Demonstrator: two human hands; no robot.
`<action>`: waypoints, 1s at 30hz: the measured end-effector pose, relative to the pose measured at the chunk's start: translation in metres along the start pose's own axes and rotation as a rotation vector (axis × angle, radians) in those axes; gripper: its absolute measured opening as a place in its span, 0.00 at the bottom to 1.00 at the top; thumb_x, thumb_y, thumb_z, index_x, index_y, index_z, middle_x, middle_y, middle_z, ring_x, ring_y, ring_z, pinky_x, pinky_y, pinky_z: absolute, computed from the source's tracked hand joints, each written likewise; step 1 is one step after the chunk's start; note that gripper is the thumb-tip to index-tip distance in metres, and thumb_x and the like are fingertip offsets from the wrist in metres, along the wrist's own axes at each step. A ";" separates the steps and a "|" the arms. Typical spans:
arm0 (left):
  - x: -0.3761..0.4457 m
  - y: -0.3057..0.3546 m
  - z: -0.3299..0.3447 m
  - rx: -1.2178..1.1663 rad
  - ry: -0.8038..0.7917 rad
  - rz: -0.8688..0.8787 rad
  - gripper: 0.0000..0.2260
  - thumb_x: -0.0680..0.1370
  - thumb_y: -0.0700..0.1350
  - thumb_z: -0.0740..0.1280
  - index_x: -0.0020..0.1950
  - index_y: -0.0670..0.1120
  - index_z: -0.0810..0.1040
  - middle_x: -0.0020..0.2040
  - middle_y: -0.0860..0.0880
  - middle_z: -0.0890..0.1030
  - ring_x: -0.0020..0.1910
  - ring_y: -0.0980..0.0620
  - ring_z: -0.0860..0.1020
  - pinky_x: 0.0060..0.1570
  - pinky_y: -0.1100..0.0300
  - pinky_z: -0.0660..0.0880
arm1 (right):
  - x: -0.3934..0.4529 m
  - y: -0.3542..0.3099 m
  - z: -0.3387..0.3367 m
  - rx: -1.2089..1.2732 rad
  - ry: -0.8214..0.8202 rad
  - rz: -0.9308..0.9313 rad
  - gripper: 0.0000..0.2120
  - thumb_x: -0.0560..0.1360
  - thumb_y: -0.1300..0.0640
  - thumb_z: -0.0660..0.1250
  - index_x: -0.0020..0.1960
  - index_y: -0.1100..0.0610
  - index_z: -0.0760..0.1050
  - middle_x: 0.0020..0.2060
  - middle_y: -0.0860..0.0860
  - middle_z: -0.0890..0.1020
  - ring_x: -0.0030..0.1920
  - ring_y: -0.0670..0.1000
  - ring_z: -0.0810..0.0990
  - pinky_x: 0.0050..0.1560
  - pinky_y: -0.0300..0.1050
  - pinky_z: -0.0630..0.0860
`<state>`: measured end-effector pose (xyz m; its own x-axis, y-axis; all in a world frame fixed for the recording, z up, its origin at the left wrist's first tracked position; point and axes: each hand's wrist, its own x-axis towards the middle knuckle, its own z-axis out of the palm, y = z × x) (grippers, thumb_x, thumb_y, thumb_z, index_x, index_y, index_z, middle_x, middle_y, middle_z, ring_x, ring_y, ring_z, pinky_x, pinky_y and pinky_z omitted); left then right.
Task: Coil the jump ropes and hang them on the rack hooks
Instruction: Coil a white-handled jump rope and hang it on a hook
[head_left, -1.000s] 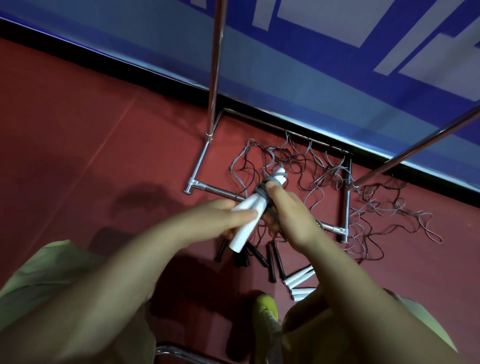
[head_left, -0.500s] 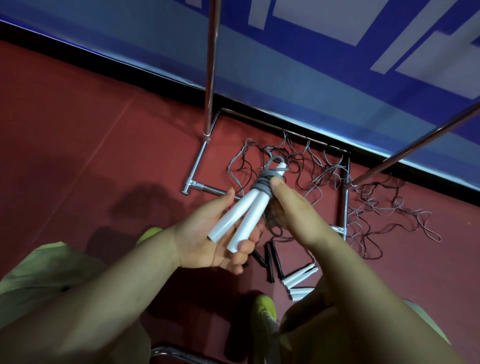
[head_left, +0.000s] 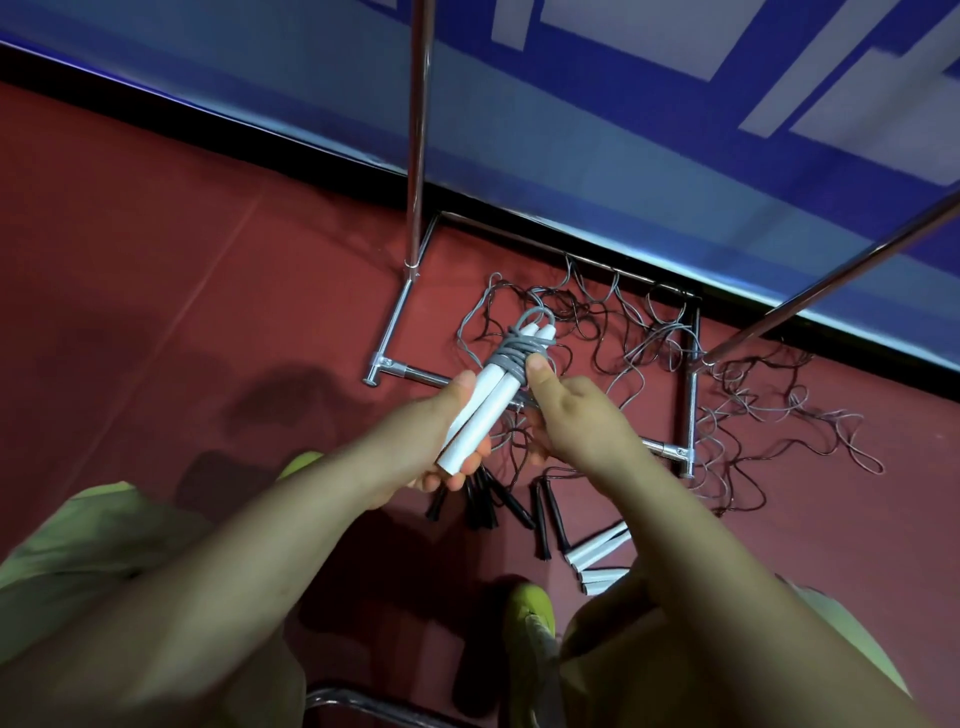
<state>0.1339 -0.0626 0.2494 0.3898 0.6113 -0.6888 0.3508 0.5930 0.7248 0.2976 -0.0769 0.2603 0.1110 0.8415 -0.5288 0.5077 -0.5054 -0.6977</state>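
Jump ropes sprawl tangled across the rack base. Left hand grips the white handles; right hand pinches the grey coil, which could unwind if that thumb slips.

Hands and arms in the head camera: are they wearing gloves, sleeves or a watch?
No. The left hand and right hand are bare, with no gloves, rings or watch showing. Both forearms are bare too, with no sleeves in view.
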 end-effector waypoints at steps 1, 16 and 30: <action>0.000 0.001 -0.001 0.049 0.044 0.033 0.26 0.81 0.61 0.49 0.37 0.45 0.76 0.29 0.49 0.76 0.26 0.52 0.72 0.30 0.62 0.66 | 0.000 0.000 0.002 0.009 0.022 -0.009 0.29 0.81 0.41 0.50 0.31 0.59 0.69 0.18 0.50 0.72 0.20 0.47 0.73 0.25 0.36 0.66; 0.006 -0.005 -0.002 0.298 0.198 0.160 0.11 0.70 0.54 0.72 0.44 0.52 0.73 0.37 0.56 0.76 0.36 0.58 0.74 0.37 0.60 0.68 | 0.001 0.001 0.008 0.477 -0.059 0.113 0.20 0.76 0.40 0.61 0.39 0.57 0.69 0.25 0.52 0.64 0.23 0.50 0.59 0.29 0.43 0.59; -0.011 -0.008 0.001 -0.633 -0.702 -0.133 0.34 0.71 0.70 0.53 0.47 0.42 0.81 0.35 0.46 0.77 0.31 0.49 0.77 0.38 0.53 0.79 | -0.001 0.003 0.000 0.588 -0.077 -0.165 0.14 0.68 0.41 0.61 0.32 0.51 0.72 0.28 0.53 0.71 0.28 0.51 0.69 0.31 0.45 0.62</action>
<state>0.1275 -0.0751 0.2513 0.8741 0.1865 -0.4486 -0.0168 0.9344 0.3558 0.2985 -0.0790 0.2585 -0.0020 0.9124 -0.4093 -0.0458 -0.4089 -0.9114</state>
